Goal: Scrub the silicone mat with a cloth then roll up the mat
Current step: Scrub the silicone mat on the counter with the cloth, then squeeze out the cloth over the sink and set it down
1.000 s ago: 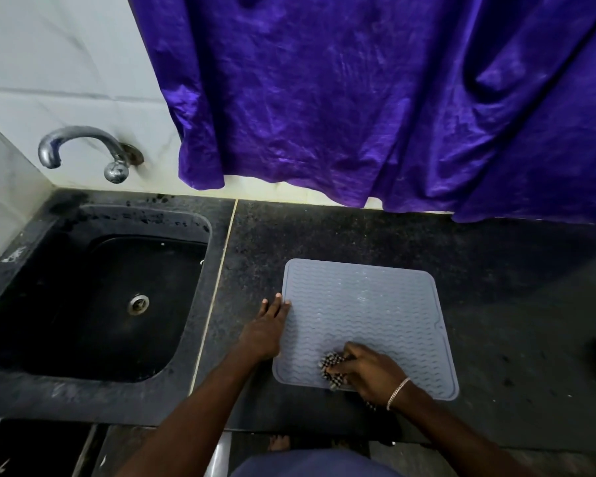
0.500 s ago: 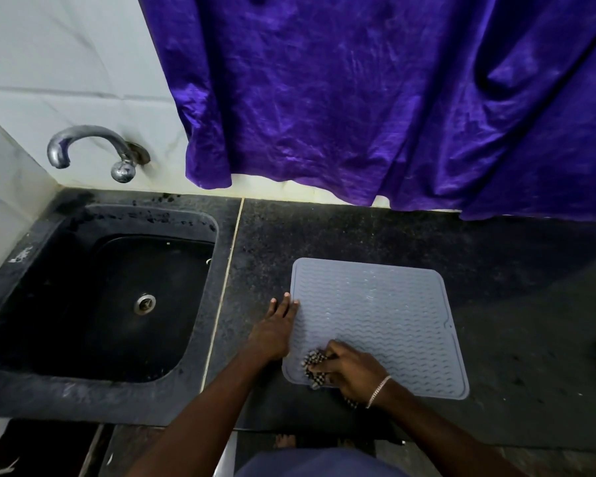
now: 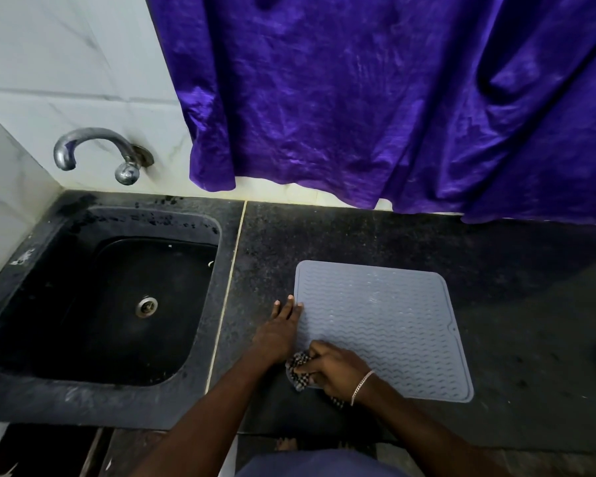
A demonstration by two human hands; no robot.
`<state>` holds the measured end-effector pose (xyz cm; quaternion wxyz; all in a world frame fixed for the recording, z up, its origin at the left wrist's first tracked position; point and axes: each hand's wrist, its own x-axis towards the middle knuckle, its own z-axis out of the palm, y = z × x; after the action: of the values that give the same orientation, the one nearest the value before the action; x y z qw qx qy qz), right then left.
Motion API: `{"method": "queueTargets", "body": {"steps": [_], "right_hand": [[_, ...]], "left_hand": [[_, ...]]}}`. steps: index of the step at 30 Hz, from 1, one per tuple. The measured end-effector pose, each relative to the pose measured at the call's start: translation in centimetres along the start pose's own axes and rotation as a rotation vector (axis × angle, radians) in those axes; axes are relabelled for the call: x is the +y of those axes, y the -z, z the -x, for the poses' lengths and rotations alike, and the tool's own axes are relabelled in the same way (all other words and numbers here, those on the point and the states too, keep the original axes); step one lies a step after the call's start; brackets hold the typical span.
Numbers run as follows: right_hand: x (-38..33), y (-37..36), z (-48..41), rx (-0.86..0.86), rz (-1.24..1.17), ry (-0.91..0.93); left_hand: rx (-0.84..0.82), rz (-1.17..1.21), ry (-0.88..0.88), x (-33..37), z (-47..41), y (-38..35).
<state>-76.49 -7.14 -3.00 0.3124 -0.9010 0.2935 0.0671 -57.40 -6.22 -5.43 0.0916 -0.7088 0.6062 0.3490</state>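
A grey silicone mat (image 3: 379,325) with a wavy ribbed surface lies flat on the dark countertop. My left hand (image 3: 279,333) lies flat with straight fingers on the mat's left edge, holding it down. My right hand (image 3: 334,368) grips a bunched black-and-white checked cloth (image 3: 298,370) and presses it on the mat's near left corner. Most of the cloth is hidden under that hand.
A black sink (image 3: 117,304) with a metal drain sits to the left, a chrome tap (image 3: 93,149) on the tiled wall above it. A purple curtain (image 3: 393,98) hangs over the back of the black countertop (image 3: 513,304). The counter's front edge runs just below the mat.
My right hand has dragged the cloth leftward along the mat's near edge to its near left corner. My left hand stays on the mat's left edge.
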Motion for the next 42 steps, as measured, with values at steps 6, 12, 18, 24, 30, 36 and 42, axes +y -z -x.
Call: {"method": "queueTargets", "body": {"steps": [6, 12, 18, 24, 30, 36, 42], "right_hand": [[2.2, 0.4, 2.1, -0.020, 0.077, -0.048], [4.1, 1.8, 3.4, -0.022, 0.089, -0.083], [3.5, 2.8, 2.8, 0.098, -0.073, -0.082], [2.1, 5.0, 2.1, 0.194, -0.148, -0.011], [0.5, 8.3, 0.8, 0.179, -0.162, 0.112], [0.1, 10.7, -0.2, 0.148, -0.258, 0.160], [1.1, 11.0, -0.3, 0.208, -0.606, 0.066]], "left_hand": [[-0.029, 0.000, 0.013, 0.4, 0.5, 0.4], [0.014, 0.011, -0.009, 0.1, 0.8, 0.3], [0.149, 0.293, -0.109, -1.0, 2.1, 1.0], [0.276, 1.131, -0.108, 0.5, 5.0, 1.1], [-0.068, 1.634, -0.211, 2.3, 6.6, 1.5], [0.185, 1.712, -0.242, 4.3, 7.3, 2.8], [0.484, 1.826, -0.095, 4.3, 8.2, 2.8]]}}
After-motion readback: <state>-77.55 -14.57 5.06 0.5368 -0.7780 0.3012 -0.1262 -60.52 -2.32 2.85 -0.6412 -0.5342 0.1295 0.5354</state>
